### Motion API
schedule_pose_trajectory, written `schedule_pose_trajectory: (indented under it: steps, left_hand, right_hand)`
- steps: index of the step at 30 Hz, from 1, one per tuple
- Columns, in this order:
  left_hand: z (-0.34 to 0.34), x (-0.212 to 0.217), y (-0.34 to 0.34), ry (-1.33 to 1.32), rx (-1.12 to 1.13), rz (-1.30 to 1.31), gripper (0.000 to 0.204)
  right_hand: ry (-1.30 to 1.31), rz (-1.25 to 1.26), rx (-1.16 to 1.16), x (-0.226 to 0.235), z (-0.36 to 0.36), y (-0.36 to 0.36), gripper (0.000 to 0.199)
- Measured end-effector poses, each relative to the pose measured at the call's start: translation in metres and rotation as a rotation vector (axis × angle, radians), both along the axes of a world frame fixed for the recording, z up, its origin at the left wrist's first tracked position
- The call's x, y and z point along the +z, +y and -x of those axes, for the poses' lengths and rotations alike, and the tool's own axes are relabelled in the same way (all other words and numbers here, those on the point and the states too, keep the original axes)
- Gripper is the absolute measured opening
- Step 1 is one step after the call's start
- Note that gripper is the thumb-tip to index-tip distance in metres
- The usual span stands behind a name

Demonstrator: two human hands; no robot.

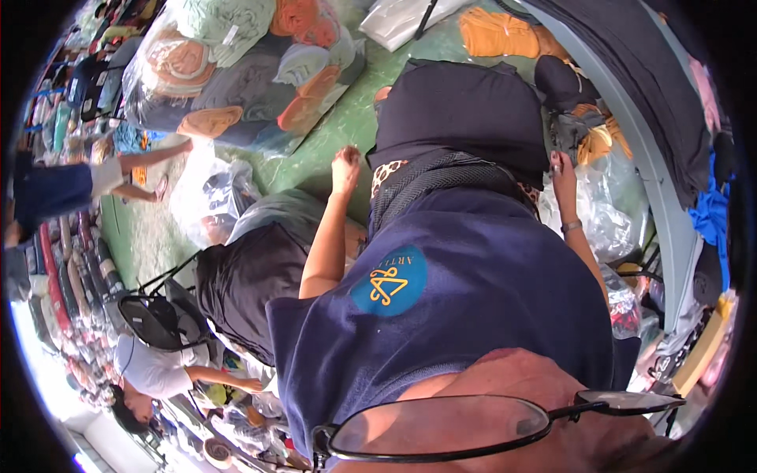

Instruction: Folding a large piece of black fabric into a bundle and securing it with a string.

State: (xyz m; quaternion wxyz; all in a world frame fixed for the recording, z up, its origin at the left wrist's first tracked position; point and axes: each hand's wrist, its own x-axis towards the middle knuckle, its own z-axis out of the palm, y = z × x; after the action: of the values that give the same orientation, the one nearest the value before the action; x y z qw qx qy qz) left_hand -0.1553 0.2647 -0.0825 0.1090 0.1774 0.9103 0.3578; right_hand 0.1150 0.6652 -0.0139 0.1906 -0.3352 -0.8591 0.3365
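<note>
A dark piece of cloth (pixel 461 110), perhaps a garment, lies spread across my lap. Its edges hang over a black mesh-like band (pixel 441 180) and a leopard-print fabric (pixel 384 175). Raised just left of the cloth, apart from it, is my left hand (pixel 345 167), its fingers curled in; anything inside them is too small to make out. My right hand (pixel 562 175) is at the cloth's right edge with bent fingers, and whether it grips the edge or a small item cannot be seen. A band circles my right wrist.
Clear-wrapped bundles of rolled cloth (pixel 229 87) stand ahead to the left. Dark fabric drapes over a grey table (pixel 643 126) on my right. Mustard cloth (pixel 497 33) lies on the green floor. Left are a dark-covered pile (pixel 252 276), a walking person (pixel 71 185) and a bending person (pixel 162 370).
</note>
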Motion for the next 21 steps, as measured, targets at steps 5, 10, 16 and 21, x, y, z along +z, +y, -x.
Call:
schedule_pose_trajectory:
  steps: [5, 10, 16, 21]
  left_hand:
    - [0.034, -0.014, 0.042, -0.117, 0.020, -0.234, 0.029]
    - [0.061, -0.004, 0.078, -0.145, -0.163, 0.181, 0.036]
    - [0.082, 0.040, 0.061, -0.496, -0.040, -0.252, 0.026]
    - [0.070, 0.087, 0.042, -0.591, -0.149, -0.461, 0.032]
  right_hand:
    - [-0.221, 0.649, -0.037, -0.012, 0.013, 0.006, 0.030]
    - [-0.095, 0.783, -0.214, 0.002, 0.005, 0.003, 0.022]
    - [0.103, 0.287, 0.100, -0.022, -0.003, 0.031, 0.004]
    - [0.551, 1.058, -0.054, 0.013, 0.019, 0.001, 0.023]
